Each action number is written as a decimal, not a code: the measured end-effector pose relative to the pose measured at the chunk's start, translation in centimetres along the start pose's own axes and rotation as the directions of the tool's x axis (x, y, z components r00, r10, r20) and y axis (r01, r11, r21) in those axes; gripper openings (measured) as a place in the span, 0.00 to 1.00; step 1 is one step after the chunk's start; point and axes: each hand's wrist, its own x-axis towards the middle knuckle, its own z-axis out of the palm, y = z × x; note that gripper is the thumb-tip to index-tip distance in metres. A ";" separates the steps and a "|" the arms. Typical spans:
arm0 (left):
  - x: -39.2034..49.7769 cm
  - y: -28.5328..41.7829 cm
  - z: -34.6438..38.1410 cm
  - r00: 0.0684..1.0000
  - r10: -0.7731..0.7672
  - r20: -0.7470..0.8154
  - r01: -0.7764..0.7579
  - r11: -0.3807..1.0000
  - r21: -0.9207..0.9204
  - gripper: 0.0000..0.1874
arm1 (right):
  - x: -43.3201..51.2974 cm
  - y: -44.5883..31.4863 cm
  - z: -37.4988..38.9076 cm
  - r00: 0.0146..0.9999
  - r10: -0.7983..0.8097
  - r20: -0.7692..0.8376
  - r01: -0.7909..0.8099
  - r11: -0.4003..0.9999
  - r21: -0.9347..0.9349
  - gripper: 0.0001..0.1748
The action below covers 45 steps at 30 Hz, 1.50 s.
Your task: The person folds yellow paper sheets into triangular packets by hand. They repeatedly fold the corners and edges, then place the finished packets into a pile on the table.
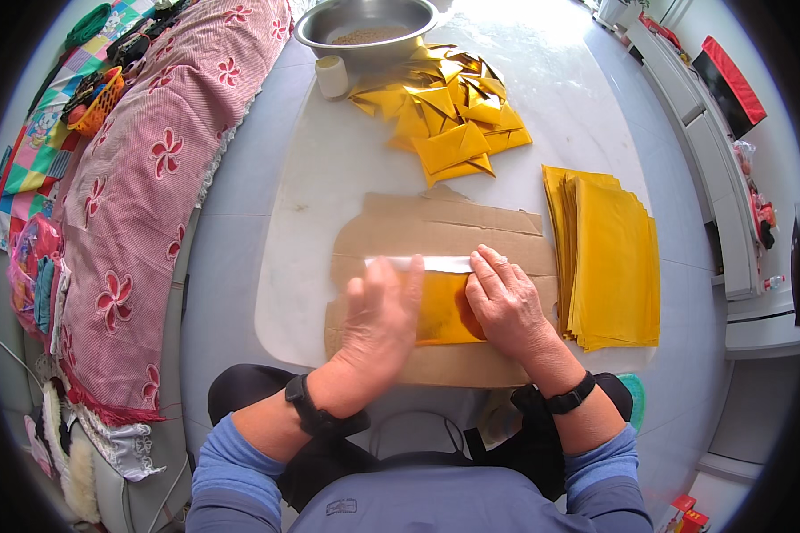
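A gold foil paper sheet (443,310) lies on a flat piece of brown cardboard (440,223) in front of me. Along its far edge a narrow strip (443,264) is folded over, showing the white underside. My left hand (383,310), blurred by motion, is over the sheet's left end with its fingers apart. My right hand (510,300) holds the right end of the fold, its fingertips on the strip and the sheet's corner. Beyond the cardboard is a heap of folded gold foil packets (457,126). To the right lies a stack of flat gold paper (617,263).
The white table (293,293) has rounded corners. At its far end stand a steel basin (367,50) with brown grains and a small white container (332,76). A sofa under a pink patterned cover (140,193) runs along the left. White cabinets (713,160) line the right.
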 end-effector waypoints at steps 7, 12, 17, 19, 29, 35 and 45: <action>0.6 0.3 1.3 0.999 -0.041 0.001 0.041 0.993 -0.106 0.30 | 0.1 -0.1 0.0 1.000 0.009 -0.008 -0.009 1.000 0.005 0.06; 1.1 0.1 2.5 1.000 -0.010 0.000 0.010 0.975 -0.224 0.28 | 0.2 -0.2 -0.1 1.000 0.009 -0.014 -0.009 1.000 0.005 0.06; 1.4 -0.1 1.6 0.995 0.091 -0.046 -0.099 0.968 -0.232 0.30 | 0.0 -0.2 -0.2 1.000 0.025 0.017 -0.025 1.000 0.011 0.07; 1.5 0.1 1.4 0.996 0.066 -0.057 -0.079 0.954 -0.290 0.32 | -0.3 -0.2 -0.3 0.995 0.040 0.088 -0.042 0.999 0.011 0.10; 1.6 1.2 2.1 0.999 0.001 -0.043 -0.017 0.929 -0.369 0.43 | -0.2 0.0 0.1 1.000 0.020 -0.012 -0.020 1.000 -0.013 0.06; 1.7 1.3 1.9 0.999 -0.009 -0.032 -0.003 0.933 -0.360 0.43 | -0.8 -0.2 -0.3 0.998 0.063 0.027 -0.061 0.996 -0.061 0.13; 2.4 1.4 2.1 0.993 0.033 -0.112 -0.060 0.967 -0.248 0.34 | -0.8 -3.2 -0.1 0.995 0.087 0.049 -0.096 0.972 0.214 0.38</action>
